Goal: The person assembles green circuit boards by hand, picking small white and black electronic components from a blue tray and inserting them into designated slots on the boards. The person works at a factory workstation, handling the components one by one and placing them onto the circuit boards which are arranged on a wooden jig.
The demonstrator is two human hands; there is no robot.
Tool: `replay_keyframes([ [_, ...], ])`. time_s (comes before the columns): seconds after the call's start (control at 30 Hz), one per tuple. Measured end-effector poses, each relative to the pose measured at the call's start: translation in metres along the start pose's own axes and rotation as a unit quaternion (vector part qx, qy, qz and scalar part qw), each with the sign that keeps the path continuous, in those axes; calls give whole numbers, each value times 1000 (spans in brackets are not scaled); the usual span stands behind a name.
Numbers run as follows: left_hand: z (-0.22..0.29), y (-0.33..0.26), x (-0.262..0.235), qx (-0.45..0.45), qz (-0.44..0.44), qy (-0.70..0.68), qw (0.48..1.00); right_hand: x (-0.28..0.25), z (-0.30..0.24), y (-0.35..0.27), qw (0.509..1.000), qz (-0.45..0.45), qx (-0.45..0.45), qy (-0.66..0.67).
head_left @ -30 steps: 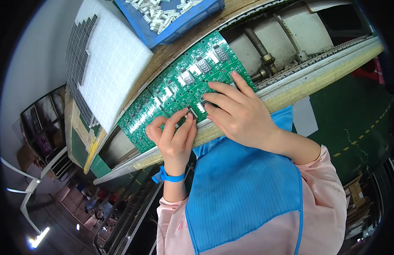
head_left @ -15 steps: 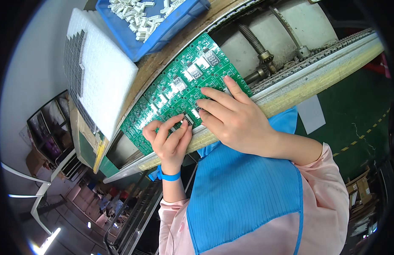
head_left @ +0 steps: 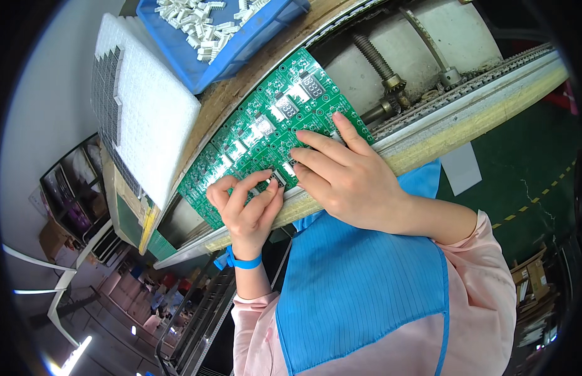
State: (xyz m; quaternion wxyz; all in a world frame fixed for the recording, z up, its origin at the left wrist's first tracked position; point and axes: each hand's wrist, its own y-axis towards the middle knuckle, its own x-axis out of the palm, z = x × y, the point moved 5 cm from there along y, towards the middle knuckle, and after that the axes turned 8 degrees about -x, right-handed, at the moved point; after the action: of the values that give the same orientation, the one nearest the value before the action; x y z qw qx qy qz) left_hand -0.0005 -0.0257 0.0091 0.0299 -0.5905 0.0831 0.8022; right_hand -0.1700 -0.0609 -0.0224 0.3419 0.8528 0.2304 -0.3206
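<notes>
Conveyor rail (head_left: pixel 466 122) carrying a green circuit board (head_left: pixel 272 131). Your left hand (head_left: pixel 244 210) pinches a small display part (head_left: pixel 278 178) at the board's near edge; your right hand (head_left: pixel 347 178) lies flat beside it, fingers (head_left: pixel 319 141) spread on the board.

Two hands are in view: the left hand (head_left: pixel 244 203) and the right hand (head_left: pixel 350 178). One green board (head_left: pixel 266 131) lies on the conveyor, and about five small display modules sit in a row along it. One small component (head_left: pixel 280 178) is pinched between the fingertips. One blue bin (head_left: pixel 241 34) holds white connectors (head_left: pixel 200 25), too many and too heaped to count. One white foam tray (head_left: pixel 147 106) sits beside the bin. One blue wristband (head_left: pixel 244 260) circles the left wrist. Two rails run alongside the board.
</notes>
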Motion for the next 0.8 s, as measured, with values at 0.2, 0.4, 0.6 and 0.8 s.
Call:
replay_keyframes([
  [0.2,-5,1,0,10,-5,-15,1000,0,-1,1,1000,-5,4,2],
  [0.4,-4,0,2,10,10,1,1000,1,-1,0,1000,-12,8,5],
  [0.6,4,1,-1,-3,-15,45,999,0,1,0,1000,-3,20,9],
  [0.8,15,5,-12,-62,-76,60,993,0,-2,2,1000,22,10,4],
])
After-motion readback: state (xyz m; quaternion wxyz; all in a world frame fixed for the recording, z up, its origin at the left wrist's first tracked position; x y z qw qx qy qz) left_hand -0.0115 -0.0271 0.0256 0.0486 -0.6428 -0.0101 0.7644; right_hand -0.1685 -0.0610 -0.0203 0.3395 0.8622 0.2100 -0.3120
